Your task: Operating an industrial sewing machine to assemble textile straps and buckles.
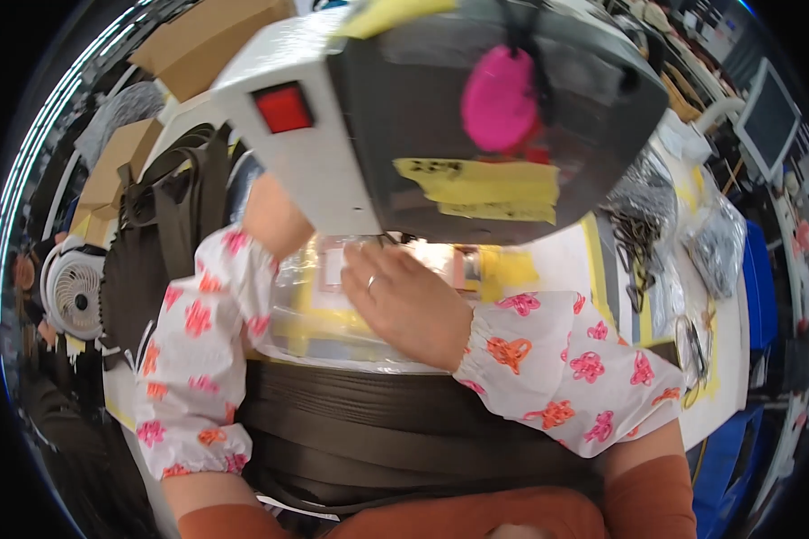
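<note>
My right hand (406, 301), with a ring on one finger, lies flat with its fingers stretched out over the lit, plastic-covered work plate (310, 341) of a white and dark grey machine (355, 135). Its fingertips reach just under the machine head, beside a pale pink framed piece (330, 269). My left hand (277, 218) reaches in at the machine's left side. The machine housing hides its fingers, so what it touches does not show. Both forearms wear white sleeve covers with pink and orange flowers. Dark brown strips of material (404, 431) lie across my lap below the plate.
More dark straps (166, 216) are heaped at the left, next to a white fan (74, 289) and cardboard boxes (202, 45). A pink oval (501, 99) hangs on the machine front. At the right lie dark metal hooks (636, 242), plastic bags (715, 247) and scissors (692, 355).
</note>
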Available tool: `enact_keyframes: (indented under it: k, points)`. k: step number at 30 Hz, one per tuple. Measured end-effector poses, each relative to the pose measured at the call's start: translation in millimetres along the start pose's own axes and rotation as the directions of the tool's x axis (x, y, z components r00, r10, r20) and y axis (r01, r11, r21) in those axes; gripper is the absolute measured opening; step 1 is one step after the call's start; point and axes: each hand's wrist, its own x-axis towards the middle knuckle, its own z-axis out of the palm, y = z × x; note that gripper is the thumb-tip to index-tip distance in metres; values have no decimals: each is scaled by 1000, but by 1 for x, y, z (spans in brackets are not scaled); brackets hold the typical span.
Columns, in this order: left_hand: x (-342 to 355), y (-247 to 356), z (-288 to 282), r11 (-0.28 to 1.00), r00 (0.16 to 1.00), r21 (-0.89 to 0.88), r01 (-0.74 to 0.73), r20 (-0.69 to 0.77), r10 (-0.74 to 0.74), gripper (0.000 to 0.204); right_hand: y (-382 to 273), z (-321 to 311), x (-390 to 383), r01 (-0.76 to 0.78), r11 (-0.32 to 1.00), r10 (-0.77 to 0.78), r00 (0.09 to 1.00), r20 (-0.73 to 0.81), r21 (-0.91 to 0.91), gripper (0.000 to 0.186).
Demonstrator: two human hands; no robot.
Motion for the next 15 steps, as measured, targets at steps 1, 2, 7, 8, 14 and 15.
enact_keyframes:
  k: [1, 2, 7, 8, 14, 15]
  points:
    - [-13, 18, -7, 997, 997, -20, -71, 39, 72, 19, -8, -14, -4, -24, 1000, 24, 1000, 16, -5, 28]
    - [-19, 37, -19, 994, 978, -81, -67, 192, 82, 20, -16, -32, -12, -84, 985, 48, 971, 235, 148, 25]
    - [-43, 97, -50, 834, 884, -536, 130, 444, 148, 16, -11, -100, -75, -386, 872, 172, 818, 549, 302, 20]
    - [-49, 103, -56, 757, 823, -615, 221, 533, 193, 14, -7, -103, -85, -487, 797, 190, 763, 619, 356, 21]
    - [-67, 108, -63, 674, 643, -563, 479, 747, 167, 12, 2, -99, -103, -678, 460, 156, 697, 700, 573, 26]
    - [-68, 107, -64, 679, 650, -577, 454, 735, 190, 12, 2, -96, -100, -694, 441, 110, 670, 734, 568, 28]
